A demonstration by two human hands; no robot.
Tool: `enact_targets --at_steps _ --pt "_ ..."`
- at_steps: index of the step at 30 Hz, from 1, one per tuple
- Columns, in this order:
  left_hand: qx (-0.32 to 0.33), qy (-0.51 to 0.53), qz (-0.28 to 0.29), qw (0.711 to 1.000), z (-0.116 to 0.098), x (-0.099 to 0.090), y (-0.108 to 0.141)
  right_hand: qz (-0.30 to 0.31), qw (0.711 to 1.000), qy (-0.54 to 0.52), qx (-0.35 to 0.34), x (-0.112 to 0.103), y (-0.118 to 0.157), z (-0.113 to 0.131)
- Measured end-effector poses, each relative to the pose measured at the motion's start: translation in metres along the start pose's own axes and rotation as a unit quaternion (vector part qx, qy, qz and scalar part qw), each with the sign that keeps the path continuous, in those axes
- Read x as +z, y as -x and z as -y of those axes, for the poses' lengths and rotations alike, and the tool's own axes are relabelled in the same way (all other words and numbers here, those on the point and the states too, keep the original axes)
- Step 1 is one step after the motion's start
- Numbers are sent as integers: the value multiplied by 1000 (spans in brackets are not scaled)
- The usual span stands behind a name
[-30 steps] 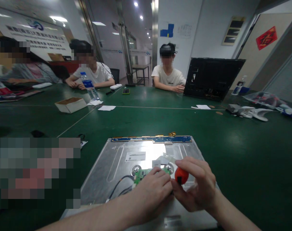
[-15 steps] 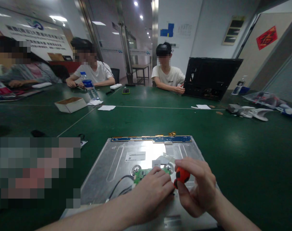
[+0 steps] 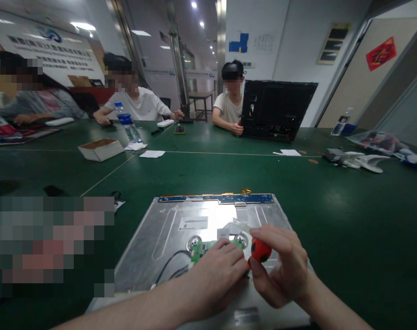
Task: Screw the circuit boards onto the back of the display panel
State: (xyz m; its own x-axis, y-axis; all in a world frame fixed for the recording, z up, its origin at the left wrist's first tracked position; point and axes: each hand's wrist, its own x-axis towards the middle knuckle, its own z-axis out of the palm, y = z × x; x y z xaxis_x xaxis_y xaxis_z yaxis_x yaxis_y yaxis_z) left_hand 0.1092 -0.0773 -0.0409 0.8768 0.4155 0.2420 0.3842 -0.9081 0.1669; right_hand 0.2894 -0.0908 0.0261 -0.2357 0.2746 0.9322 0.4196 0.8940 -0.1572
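A silver metal panel (image 3: 167,229) lies on the green table, with a blue circuit strip (image 3: 246,198) along its far edge. My right hand (image 3: 284,266) has its thumb and fingers round a red and black screwdriver handle (image 3: 260,250), above the panel's right part. Beside it, my left hand (image 3: 222,270) rests over a green circuit board (image 3: 199,250), its fingers bent close to the tool's lower end. What the left fingertips hold, if anything, is hidden. Black cables (image 3: 172,266) run from the board towards the lower left.
Beyond the panel are a white open box (image 3: 101,150), a water bottle (image 3: 130,126) and paper pieces (image 3: 152,154). A person across the table holds a large black panel (image 3: 279,110). Grey parts (image 3: 354,160) lie at the right.
The screwdriver handle has turned slightly in my right hand; my left hand stays put. Across the table, the black panel has moved left, and another person's hand has reached out to the right.
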Motion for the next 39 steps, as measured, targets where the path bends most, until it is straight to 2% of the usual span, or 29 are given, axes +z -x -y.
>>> enact_targets --at_steps 8,21,29,32,35,39 --pt "-3 19 -9 1000 1 2 1 6 1000 8 -1 -1 -1 0" --pt "-6 23 23 999 -2 -4 -2 -5 1000 28 -5 -3 0 0" --pt "-12 61 1 998 -3 -8 -3 -33 999 26 -18 -5 -2 1" --pt "-24 76 -15 997 -8 -18 -5 -36 999 29 -5 -12 2 -2" --pt "-33 111 -39 993 -10 -40 -7 -60 997 41 14 -21 8 -10" --pt "-69 104 -113 986 7 -74 -3 -104 992 60 46 -32 7 -18"
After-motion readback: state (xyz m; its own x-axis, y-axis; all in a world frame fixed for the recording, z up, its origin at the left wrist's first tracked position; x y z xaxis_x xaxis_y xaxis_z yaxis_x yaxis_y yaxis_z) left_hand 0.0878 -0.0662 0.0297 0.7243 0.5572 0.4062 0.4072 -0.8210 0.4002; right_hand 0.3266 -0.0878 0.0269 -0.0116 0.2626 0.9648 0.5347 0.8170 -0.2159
